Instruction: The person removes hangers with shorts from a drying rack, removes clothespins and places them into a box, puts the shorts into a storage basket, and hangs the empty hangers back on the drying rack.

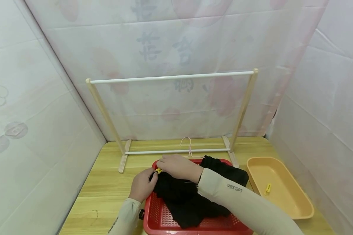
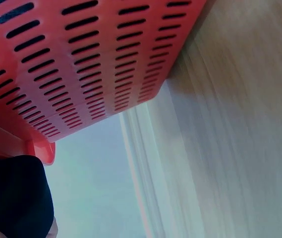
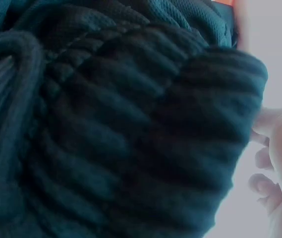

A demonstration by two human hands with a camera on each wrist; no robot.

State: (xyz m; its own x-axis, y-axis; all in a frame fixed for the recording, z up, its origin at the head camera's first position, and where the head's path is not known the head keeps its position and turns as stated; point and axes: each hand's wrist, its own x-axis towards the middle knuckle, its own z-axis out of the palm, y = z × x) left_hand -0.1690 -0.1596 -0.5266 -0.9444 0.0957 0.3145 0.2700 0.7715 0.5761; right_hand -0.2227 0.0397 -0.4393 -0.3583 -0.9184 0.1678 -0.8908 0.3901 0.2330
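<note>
Black shorts or trousers (image 1: pixel 191 195) lie bunched over a red slotted basket (image 1: pixel 149 212). A gathered elastic waistband (image 3: pixel 145 119) and a drawstring (image 3: pixel 31 64) show close up in the right wrist view. My left hand (image 1: pixel 142 186) grips the waistband's left end, near the basket's back left corner. Beside its thumb, my right hand (image 1: pixel 178 165) reaches across and pinches a yellow clip (image 1: pixel 158 170) at that end; its fingertips are partly hidden. Behind the garment rises the hook of a pink hanger (image 1: pixel 190 147), whose lower part is mostly covered.
A wooden rack with a white top bar (image 1: pixel 170 78) stands at the back of the table (image 1: pixel 106 189). On the right, a yellow-orange tray (image 1: pixel 282 182) holds another yellow clip (image 1: pixel 268 188). White printed sheets (image 1: pixel 164 107) enclose the table's back and sides.
</note>
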